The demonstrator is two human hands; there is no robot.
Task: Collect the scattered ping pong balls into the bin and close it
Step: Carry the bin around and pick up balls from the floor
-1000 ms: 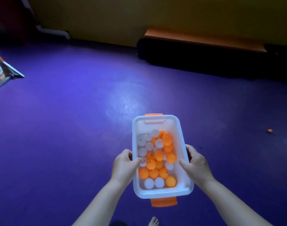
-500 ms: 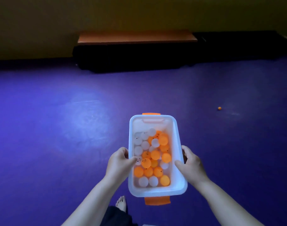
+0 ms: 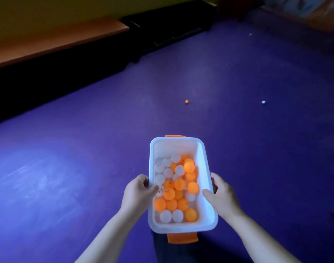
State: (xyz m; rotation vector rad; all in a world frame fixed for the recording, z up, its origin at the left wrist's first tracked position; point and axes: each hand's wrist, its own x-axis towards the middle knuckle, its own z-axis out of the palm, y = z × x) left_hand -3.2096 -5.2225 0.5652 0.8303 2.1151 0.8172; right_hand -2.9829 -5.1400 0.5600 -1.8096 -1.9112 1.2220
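I carry a white plastic bin (image 3: 205, 168) with orange latches at both short ends, above the purple floor. Several orange and white ping pong balls (image 3: 176, 188) lie inside it. My left hand (image 3: 138, 193) grips the bin's left rim, thumb over the edge. My right hand (image 3: 219, 196) grips the right rim the same way. No lid is on the bin. On the floor ahead lie a loose orange ball (image 3: 186, 101), a white ball (image 3: 263, 102) to its right, and another orange ball (image 3: 250, 34) far off.
A long low black bench with an orange top (image 3: 58, 40) runs along the yellow wall at the left and back. Purple floor (image 3: 67, 168) spreads all round. Blurred objects show at the top right corner and right edge.
The view has swung to the right: the bench slid left, the orange ball now lies ahead, and a white ball and a far orange ball came into view. Both hands keep their grip.
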